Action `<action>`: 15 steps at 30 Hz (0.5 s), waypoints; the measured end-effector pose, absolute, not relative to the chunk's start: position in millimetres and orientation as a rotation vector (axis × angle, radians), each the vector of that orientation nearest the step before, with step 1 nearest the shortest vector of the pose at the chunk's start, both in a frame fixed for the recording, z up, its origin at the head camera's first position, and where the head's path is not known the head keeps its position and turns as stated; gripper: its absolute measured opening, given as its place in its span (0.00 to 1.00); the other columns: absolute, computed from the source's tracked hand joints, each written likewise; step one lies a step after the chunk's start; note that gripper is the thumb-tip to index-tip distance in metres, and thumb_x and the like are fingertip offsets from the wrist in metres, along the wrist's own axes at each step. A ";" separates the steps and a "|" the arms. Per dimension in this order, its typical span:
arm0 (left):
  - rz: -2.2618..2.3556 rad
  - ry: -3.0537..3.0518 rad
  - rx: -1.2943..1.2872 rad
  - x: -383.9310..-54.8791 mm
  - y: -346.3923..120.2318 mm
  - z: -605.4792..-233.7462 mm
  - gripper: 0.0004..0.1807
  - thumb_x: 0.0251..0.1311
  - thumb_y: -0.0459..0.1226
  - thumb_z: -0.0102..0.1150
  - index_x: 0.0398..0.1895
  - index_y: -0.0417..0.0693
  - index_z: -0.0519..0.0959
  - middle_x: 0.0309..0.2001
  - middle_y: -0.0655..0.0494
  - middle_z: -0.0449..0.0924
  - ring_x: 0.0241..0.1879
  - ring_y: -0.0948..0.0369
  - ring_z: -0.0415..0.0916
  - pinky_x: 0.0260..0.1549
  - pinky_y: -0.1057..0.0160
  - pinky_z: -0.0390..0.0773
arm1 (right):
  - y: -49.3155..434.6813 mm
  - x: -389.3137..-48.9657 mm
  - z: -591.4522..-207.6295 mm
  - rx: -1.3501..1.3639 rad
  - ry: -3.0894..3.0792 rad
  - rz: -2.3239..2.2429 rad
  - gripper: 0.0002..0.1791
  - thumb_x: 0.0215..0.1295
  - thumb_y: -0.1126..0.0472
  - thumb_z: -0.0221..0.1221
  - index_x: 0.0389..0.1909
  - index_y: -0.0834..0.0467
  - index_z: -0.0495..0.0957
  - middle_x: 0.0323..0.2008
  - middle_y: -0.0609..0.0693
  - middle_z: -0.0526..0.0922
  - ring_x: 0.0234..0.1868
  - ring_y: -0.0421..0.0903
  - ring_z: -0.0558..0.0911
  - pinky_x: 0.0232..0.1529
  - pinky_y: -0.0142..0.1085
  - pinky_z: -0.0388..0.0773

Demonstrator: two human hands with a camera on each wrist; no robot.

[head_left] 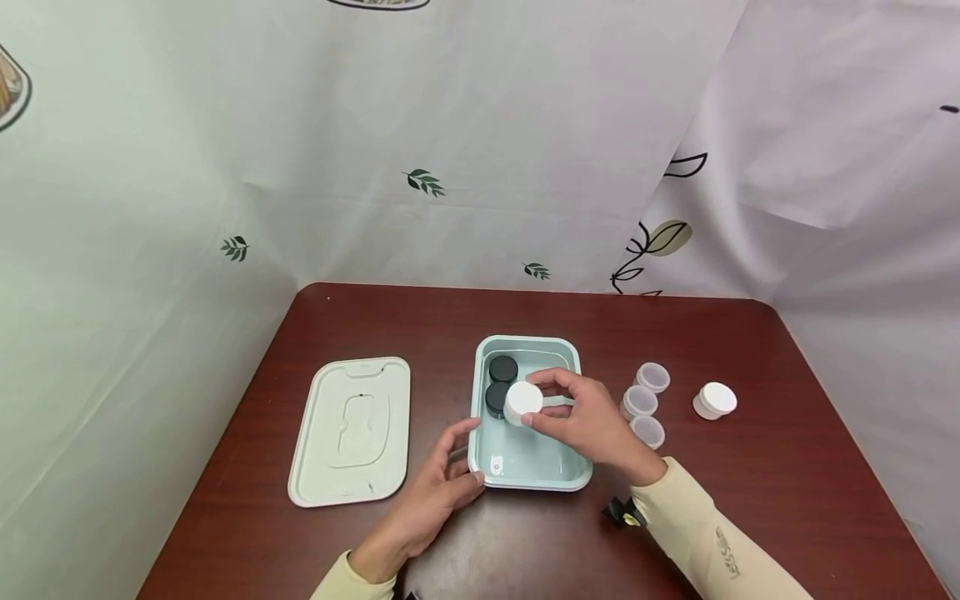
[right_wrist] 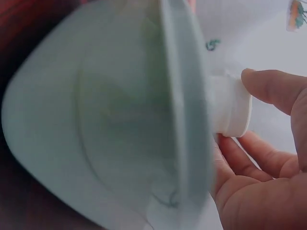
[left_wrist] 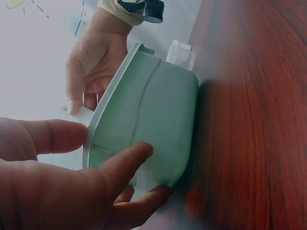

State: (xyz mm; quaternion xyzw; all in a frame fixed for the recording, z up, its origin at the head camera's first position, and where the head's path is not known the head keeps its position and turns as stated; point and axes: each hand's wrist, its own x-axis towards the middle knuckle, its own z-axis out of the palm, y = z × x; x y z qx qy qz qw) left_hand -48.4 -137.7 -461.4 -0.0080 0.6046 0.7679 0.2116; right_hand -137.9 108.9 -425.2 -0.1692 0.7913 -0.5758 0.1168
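A white lidded jar is held by my right hand over the pale green plastic tub. The right wrist view shows the thumb and fingers on either side of that jar, at the level of the tub's rim. Two black-lidded jars stand inside the tub along its left side. My left hand touches the tub's left side. In the left wrist view, one digit meets the rim and other fingertips rest against the outer wall, fairly straight.
A pale flat lid lies left of the tub. Several small cups with translucent lids stand in a row to its right. Farther right is another white jar. A patterned cloth hangs behind the dark red table.
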 end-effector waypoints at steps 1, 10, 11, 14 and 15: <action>2.136 1.676 -0.019 -48.4 -137.8 -461.6 0.41 0.69 0.25 0.53 0.83 0.48 0.53 0.80 0.37 0.50 0.67 0.50 0.74 0.57 0.61 0.79 | 105.7 -137.5 -427.1 -0.505 2.302 -1.680 0.28 0.58 0.64 0.77 0.60 0.60 0.81 0.57 0.58 0.85 0.48 0.54 0.91 0.48 0.37 0.88; 2.148 1.641 -0.006 -48.8 -138.8 -463.2 0.39 0.69 0.25 0.54 0.81 0.52 0.56 0.80 0.39 0.50 0.68 0.49 0.73 0.57 0.63 0.80 | 83.5 -131.8 -440.7 -0.644 2.323 -1.550 0.29 0.58 0.63 0.77 0.60 0.64 0.81 0.54 0.57 0.86 0.53 0.54 0.89 0.47 0.35 0.88; 2.149 1.639 -0.007 -48.7 -139.0 -463.3 0.39 0.69 0.25 0.54 0.81 0.52 0.56 0.80 0.39 0.50 0.69 0.48 0.73 0.56 0.63 0.80 | 81.6 -131.0 -442.0 -0.653 2.337 -1.529 0.29 0.58 0.63 0.77 0.60 0.64 0.81 0.53 0.57 0.87 0.52 0.53 0.89 0.47 0.35 0.88; 2.150 1.632 -0.007 -48.7 -139.5 -463.6 0.39 0.69 0.25 0.54 0.81 0.52 0.56 0.79 0.40 0.50 0.70 0.47 0.71 0.56 0.63 0.80 | 76.0 -129.0 -446.2 -0.645 2.383 -1.474 0.28 0.57 0.63 0.78 0.58 0.63 0.82 0.51 0.55 0.87 0.49 0.51 0.90 0.45 0.35 0.88; 2.151 1.629 -0.006 -48.7 -139.6 -463.7 0.39 0.69 0.25 0.54 0.81 0.52 0.56 0.79 0.40 0.50 0.70 0.47 0.71 0.56 0.63 0.80 | 74.3 -128.3 -446.8 -0.634 2.399 -1.458 0.28 0.57 0.63 0.78 0.58 0.63 0.82 0.50 0.55 0.87 0.48 0.50 0.90 0.45 0.35 0.88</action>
